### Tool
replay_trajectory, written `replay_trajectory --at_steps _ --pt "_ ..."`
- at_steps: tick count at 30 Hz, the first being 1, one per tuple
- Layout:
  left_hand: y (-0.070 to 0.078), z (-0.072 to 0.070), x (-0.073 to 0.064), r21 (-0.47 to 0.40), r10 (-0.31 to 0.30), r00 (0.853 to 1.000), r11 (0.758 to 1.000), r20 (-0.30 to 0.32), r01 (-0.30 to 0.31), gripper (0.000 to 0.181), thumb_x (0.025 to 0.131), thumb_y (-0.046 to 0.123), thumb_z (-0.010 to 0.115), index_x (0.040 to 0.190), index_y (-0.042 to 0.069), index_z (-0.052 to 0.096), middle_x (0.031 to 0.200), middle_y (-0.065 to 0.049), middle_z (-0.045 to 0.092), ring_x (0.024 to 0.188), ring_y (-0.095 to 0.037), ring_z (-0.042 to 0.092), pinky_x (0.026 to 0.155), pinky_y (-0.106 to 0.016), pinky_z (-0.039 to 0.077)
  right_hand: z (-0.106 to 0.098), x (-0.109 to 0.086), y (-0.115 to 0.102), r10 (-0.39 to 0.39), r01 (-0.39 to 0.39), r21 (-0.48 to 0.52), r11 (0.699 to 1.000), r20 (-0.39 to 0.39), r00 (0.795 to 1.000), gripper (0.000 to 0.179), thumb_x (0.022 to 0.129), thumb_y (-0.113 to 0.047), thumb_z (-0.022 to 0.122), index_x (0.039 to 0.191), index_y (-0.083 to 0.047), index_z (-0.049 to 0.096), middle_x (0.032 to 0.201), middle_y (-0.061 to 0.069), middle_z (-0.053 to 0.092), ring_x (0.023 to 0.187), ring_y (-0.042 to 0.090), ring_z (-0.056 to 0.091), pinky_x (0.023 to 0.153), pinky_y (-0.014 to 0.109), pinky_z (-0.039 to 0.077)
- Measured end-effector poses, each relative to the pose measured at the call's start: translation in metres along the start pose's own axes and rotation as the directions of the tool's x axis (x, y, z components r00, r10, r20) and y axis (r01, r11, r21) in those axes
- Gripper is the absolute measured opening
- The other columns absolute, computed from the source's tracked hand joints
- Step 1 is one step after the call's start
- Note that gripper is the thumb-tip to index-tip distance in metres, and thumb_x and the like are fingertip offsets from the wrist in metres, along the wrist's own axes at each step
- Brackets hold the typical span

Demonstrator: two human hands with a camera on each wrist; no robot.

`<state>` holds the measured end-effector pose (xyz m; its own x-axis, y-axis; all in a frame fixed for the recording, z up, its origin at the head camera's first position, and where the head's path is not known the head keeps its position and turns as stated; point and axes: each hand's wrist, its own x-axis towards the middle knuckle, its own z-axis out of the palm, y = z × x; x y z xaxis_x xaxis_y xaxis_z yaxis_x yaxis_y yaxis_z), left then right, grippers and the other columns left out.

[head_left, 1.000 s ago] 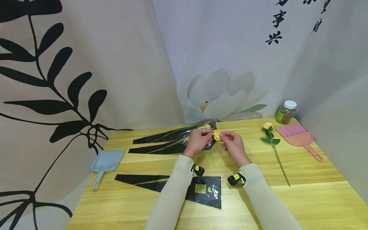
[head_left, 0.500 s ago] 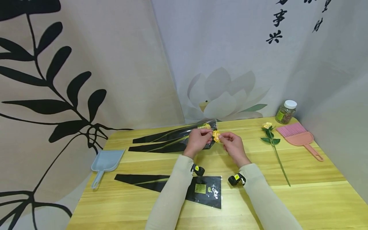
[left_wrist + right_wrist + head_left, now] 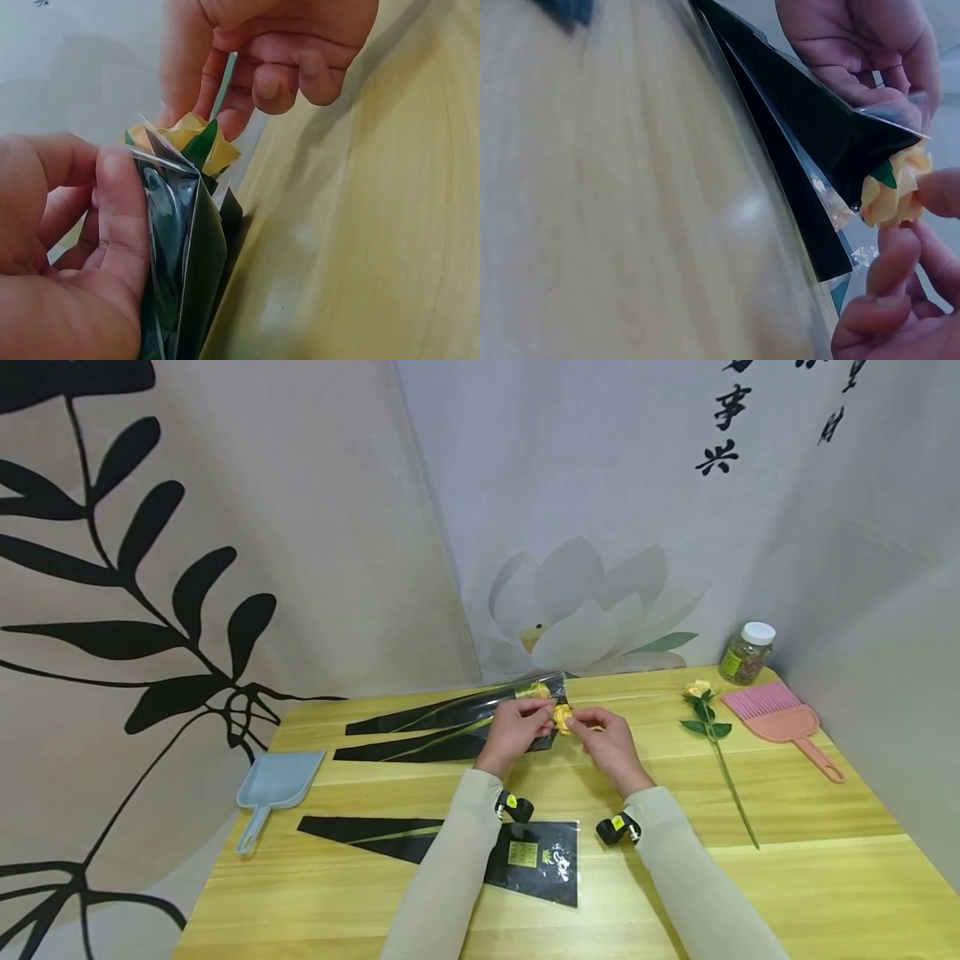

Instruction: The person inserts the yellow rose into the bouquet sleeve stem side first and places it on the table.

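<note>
A yellow rose (image 3: 562, 719) lies with its head at the mouth of a clear and black flower sleeve (image 3: 187, 262). My left hand (image 3: 517, 731) pinches the sleeve's clear edge between thumb and fingers. From the other side, my right hand (image 3: 609, 747) grips the rose head by its petals with thumb and fingertips. In the right wrist view the rose head (image 3: 894, 191) sticks out past the sleeve's opening, a green leaf beside the petals. The stem inside shows only in part.
Behind lies another sleeved yellow rose (image 3: 534, 690). A black sleeve (image 3: 551, 860) lies in front, partly under the left forearm. A loose yellow rose (image 3: 701, 689), a pink brush and dustpan (image 3: 783, 722) and a lidded jar (image 3: 745, 653) are right; a blue dustpan (image 3: 281, 779) is left.
The rose head has shifted slightly left and toward the person, with the right fingers still on it. The left hand keeps its hold on the sleeve, nearly in place.
</note>
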<state>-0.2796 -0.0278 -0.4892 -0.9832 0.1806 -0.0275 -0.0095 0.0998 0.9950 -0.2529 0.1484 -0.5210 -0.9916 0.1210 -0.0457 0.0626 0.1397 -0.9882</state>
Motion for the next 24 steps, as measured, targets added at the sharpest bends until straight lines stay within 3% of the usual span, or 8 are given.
replay_trajectory --at_steps 9,19,24 --pt "-0.002 -0.003 -0.001 -0.004 -0.019 0.998 1.0 0.055 0.019 0.024 0.099 0.008 0.074 0.122 0.005 0.08 0.105 -0.01 0.079 0.082 -0.01 0.072 0.077 -0.026 0.065 0.0 -0.001 -0.003 0.003 -0.003 -0.004 1.0 -0.02 1.0 0.033 0.102 -0.03 0.072 0.116 -0.001 0.074 0.105 0.006 0.066 0.08 0.022 0.063 0.062 0.022 0.052" --pt "0.001 -0.003 -0.002 0.148 -0.018 0.999 0.989 0.042 0.012 0.026 0.095 0.007 0.075 0.119 0.011 0.082 0.103 -0.005 0.079 0.082 -0.013 0.074 0.075 -0.029 0.066 0.0 -0.003 -0.009 0.048 -0.046 0.022 0.999 -0.072 0.996 0.034 0.102 -0.032 0.071 0.113 0.0 0.074 0.088 -0.002 0.065 0.068 0.018 0.059 0.057 0.024 0.05" --pt "0.0 -0.003 -0.001 0.09 0.002 0.999 0.996 0.037 -0.006 0.029 0.094 0.005 0.071 0.121 0.007 0.081 0.103 -0.008 0.078 0.083 -0.012 0.074 0.077 -0.029 0.066 0.002 -0.003 -0.01 0.04 -0.037 0.042 0.998 -0.064 0.997 0.032 0.102 -0.029 0.072 0.114 0.001 0.073 0.09 -0.002 0.066 0.073 0.021 0.062 0.06 0.025 0.054"
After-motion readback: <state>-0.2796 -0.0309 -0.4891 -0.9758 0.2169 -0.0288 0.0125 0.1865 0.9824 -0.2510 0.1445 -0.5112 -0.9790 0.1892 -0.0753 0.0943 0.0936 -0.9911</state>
